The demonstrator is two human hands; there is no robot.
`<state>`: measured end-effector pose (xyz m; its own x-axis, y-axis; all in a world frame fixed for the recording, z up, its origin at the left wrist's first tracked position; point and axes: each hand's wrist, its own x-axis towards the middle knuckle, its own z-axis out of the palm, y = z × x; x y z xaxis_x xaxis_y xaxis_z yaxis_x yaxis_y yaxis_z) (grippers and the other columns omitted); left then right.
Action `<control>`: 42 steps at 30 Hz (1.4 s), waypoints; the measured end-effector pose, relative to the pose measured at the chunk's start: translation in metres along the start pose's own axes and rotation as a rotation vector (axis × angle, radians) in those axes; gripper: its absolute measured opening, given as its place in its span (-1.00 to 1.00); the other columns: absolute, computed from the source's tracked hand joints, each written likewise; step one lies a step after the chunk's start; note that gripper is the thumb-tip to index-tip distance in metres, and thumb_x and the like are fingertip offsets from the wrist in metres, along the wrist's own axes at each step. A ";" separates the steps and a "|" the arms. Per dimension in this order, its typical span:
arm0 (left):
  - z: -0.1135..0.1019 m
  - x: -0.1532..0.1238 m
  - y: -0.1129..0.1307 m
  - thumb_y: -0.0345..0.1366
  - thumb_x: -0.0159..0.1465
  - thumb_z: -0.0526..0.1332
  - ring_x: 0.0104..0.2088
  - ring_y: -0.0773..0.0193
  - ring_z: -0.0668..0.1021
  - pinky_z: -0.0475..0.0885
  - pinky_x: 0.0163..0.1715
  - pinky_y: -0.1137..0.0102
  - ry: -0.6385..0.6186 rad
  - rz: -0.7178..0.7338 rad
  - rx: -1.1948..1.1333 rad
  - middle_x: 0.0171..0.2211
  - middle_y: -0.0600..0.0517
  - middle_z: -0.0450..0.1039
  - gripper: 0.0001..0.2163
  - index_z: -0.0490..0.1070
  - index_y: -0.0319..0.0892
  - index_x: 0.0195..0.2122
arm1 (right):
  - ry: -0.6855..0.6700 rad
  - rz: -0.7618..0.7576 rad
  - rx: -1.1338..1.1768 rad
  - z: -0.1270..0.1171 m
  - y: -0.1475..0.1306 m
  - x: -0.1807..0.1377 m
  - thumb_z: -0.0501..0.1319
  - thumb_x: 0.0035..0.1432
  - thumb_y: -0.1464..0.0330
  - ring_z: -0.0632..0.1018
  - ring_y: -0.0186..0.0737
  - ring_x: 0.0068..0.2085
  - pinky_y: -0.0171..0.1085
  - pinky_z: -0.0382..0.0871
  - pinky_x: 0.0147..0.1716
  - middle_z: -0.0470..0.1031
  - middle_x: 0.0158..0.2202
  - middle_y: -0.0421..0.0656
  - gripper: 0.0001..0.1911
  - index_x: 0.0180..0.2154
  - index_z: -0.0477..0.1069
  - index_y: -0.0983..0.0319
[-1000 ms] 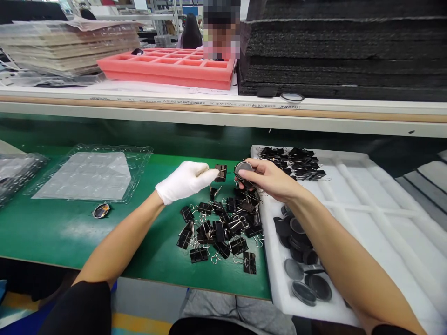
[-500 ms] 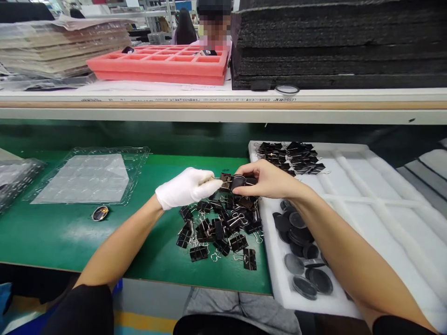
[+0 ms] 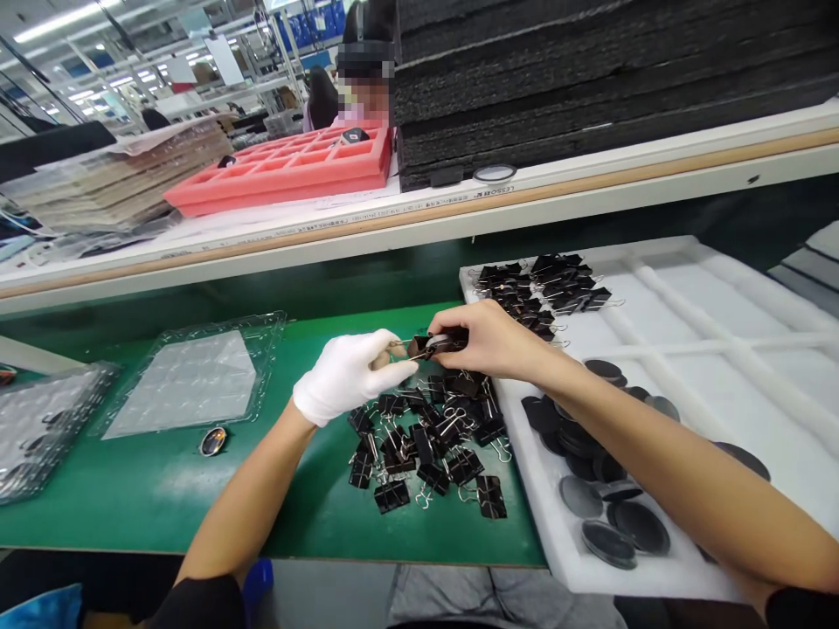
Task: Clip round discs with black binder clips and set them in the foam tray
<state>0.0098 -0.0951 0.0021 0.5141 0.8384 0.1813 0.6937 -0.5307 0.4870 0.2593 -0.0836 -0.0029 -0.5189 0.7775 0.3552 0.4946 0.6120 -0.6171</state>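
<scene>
My left hand (image 3: 347,374), in a white glove, pinches the wire handles of a black binder clip (image 3: 417,349) between thumb and fingers. The clip's jaw end meets a small dark round piece (image 3: 440,342) with a grey rim, which my bare right hand (image 3: 491,339) grips between thumb and fingertips. More black shows inside the right hand, partly hidden by the fingers. Both hands are above a loose pile of black binder clips (image 3: 426,445) with silver handles on the green table (image 3: 294,515).
Right of the pile lies a white foam tray (image 3: 662,345); clustered clips (image 3: 537,284) fill its far left compartment and dark round discs (image 3: 609,528) its near one. Clear plastic trays (image 3: 190,384) and a small round part (image 3: 213,441) lie left. A shelf (image 3: 315,253) crosses behind, holding pink foam (image 3: 281,188).
The view has tilted and shifted. My left finger and thumb sit further apart on the clip's handles, and the round piece has turned more edge-on. Both hands stay together over the pile.
</scene>
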 end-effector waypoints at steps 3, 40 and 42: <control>0.002 -0.002 0.004 0.00 0.44 0.06 -0.42 0.27 0.52 0.33 -0.37 0.36 0.062 -0.079 -0.158 -0.43 0.07 0.52 -0.66 0.47 -0.13 -0.09 | 0.257 -0.272 -0.312 0.005 0.002 -0.002 0.17 0.19 0.60 0.57 -0.21 -0.27 -0.27 0.33 -0.31 0.61 -0.27 -0.12 -0.78 -0.24 0.54 0.24; 0.036 0.028 -0.089 0.17 0.39 0.02 -0.39 0.15 0.53 0.46 -0.27 0.29 0.058 -0.315 -0.235 -0.39 0.03 0.56 -0.46 0.56 -0.12 0.03 | 0.343 0.336 -0.039 -0.142 0.149 -0.139 0.39 0.08 -0.12 0.48 0.05 0.08 0.09 0.30 0.22 0.42 -0.03 0.00 -0.45 -0.14 0.57 0.19; 0.041 0.026 -0.098 0.18 0.39 0.03 -0.37 0.12 0.52 0.45 -0.26 0.28 0.100 -0.334 -0.277 -0.44 0.04 0.52 -0.48 0.56 -0.10 0.00 | 0.331 0.407 -0.038 -0.136 0.174 -0.152 0.41 0.03 -0.15 0.43 0.10 0.18 0.10 0.22 0.29 0.38 0.03 0.03 -0.41 -0.15 0.58 0.18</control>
<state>-0.0244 -0.0263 -0.0757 0.2240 0.9733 0.0500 0.6453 -0.1866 0.7408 0.5188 -0.0752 -0.0690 -0.0347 0.9537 0.2987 0.6381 0.2512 -0.7278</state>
